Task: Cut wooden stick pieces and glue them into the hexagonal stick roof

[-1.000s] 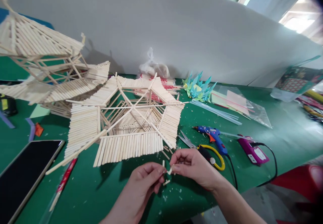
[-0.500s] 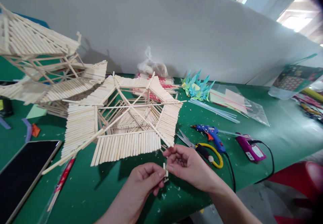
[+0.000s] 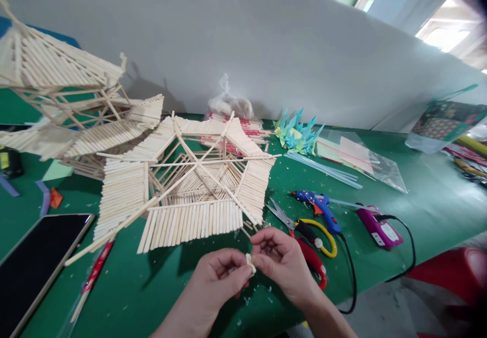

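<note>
My left hand (image 3: 224,277) and my right hand (image 3: 279,259) meet at the front of the table, fingertips pinched together. Between them are short pale wooden stick pieces (image 3: 250,263), mostly covered by the fingers. Just beyond my hands stands a roof-like model (image 3: 194,221) made of thin wooden sticks, with panels round an open frame of crossing sticks. A few loose cut sticks (image 3: 248,228) lie by its near right corner, close to my right fingertips.
Right of my hands lie scissors (image 3: 317,234) with yellow handles, a red-handled tool (image 3: 314,262), and a blue glue gun (image 3: 319,206) wired to a purple power block (image 3: 378,229). A tiered stick model (image 3: 57,64), a phone (image 3: 41,262) and folded blue paper (image 3: 299,132) surround the work.
My hands have come closer together, and the stick pieces between them are now pinched from both sides. The red-handled tool shows more beside my right hand, which has shifted slightly.
</note>
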`<state>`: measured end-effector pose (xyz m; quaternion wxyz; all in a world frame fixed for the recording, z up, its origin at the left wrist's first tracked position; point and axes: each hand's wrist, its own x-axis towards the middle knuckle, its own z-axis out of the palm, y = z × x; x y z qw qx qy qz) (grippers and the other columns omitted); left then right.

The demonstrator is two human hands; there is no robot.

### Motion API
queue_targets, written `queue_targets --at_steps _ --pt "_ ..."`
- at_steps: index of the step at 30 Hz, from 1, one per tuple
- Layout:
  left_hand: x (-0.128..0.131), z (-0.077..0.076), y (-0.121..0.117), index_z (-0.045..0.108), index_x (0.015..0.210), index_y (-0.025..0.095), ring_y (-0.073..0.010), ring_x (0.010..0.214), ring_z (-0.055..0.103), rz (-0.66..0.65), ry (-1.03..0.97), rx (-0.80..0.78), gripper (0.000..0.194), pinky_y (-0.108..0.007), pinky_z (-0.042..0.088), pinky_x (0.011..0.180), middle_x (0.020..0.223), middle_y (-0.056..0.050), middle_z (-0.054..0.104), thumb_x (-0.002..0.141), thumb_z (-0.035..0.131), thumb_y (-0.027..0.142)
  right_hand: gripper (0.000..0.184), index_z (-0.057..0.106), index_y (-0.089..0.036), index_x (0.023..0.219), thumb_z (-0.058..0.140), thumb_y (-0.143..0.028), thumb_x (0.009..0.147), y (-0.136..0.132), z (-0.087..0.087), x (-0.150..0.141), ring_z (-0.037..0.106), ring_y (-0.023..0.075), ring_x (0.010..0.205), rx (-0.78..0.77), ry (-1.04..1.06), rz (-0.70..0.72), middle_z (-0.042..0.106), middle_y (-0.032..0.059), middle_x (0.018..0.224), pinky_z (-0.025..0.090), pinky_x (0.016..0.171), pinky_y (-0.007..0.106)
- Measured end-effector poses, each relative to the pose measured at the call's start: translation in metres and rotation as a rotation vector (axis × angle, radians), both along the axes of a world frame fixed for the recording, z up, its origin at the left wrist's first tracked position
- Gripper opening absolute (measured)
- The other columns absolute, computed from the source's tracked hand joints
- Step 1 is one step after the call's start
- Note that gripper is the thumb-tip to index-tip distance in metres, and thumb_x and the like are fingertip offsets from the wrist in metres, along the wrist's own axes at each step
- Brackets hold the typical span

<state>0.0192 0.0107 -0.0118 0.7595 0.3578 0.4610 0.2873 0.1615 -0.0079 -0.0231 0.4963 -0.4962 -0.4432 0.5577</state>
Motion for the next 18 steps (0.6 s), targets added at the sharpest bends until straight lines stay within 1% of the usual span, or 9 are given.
queue_targets --at_steps 5,9,13,16,18 --pt "-0.0006 -0.0004 0.0 0.066 0.057 0.016 -0.0096 0.051 0.04 -0.013 -0.001 0.01 0.008 -0.021 0.03 0.05 0.05 0.005 0.054 0.063 0.067 0.021 0.012 0.069 -0.02 0.077 0.066 -0.031 0.072 -0.003 -0.0016 0.0018 0.047 0.0083 0.055 0.052 -0.076 0.014 0.055 -0.0024 0.064 0.037 0.051 0.02" --pt "-0.0023 -0.0005 0.0006 0.068 0.06 0.016 -0.0095 0.052 0.041 -0.006 -0.026 -0.013 0.009 -0.021 0.03 0.049 0.053 0.003 0.056 0.064 0.068 0.024 0.011 0.07 -0.021 0.075 0.066 -0.031 0.072 -0.0041 -0.0036 0.0027 0.047 0.0097 0.056 0.091 -0.116 0.009 0.055 -0.0017 0.066 0.037 0.052 0.022" --pt "-0.0046 -0.0006 0.0041 0.067 0.06 0.014 -0.0101 0.052 0.042 -0.045 -0.028 -0.012 0.012 -0.021 0.03 0.049 0.052 0.003 0.056 0.066 0.068 0.025 0.008 0.069 -0.02 0.073 0.066 -0.028 0.072 -0.0032 -0.0024 0.0017 0.048 0.0092 0.056 0.053 -0.098 0.005 0.056 -0.0018 0.065 0.036 0.051 0.021" --pt "-0.0065 -0.0005 0.0075 0.066 0.059 0.013 -0.01 0.052 0.041 -0.096 -0.022 -0.016 0.016 -0.022 0.031 0.049 0.051 0.003 0.055 0.068 0.066 0.027 0.007 0.068 -0.019 0.072 0.066 -0.026 0.071 -0.0017 -0.0008 0.001 0.05 0.0089 0.055 0.005 -0.066 0.006 0.059 -0.0017 0.064 0.038 0.051 0.02" --pt "-0.0075 -0.0001 0.0092 0.065 0.058 0.013 -0.0097 0.051 0.041 -0.107 -0.026 -0.022 0.018 -0.022 0.031 0.05 0.051 0.003 0.055 0.068 0.067 0.028 0.008 0.067 -0.018 0.071 0.066 -0.026 0.07 -0.0005 -0.0003 0.0009 0.052 0.0088 0.055 -0.022 -0.045 0.007 0.06 -0.002 0.062 0.039 0.052 0.019"
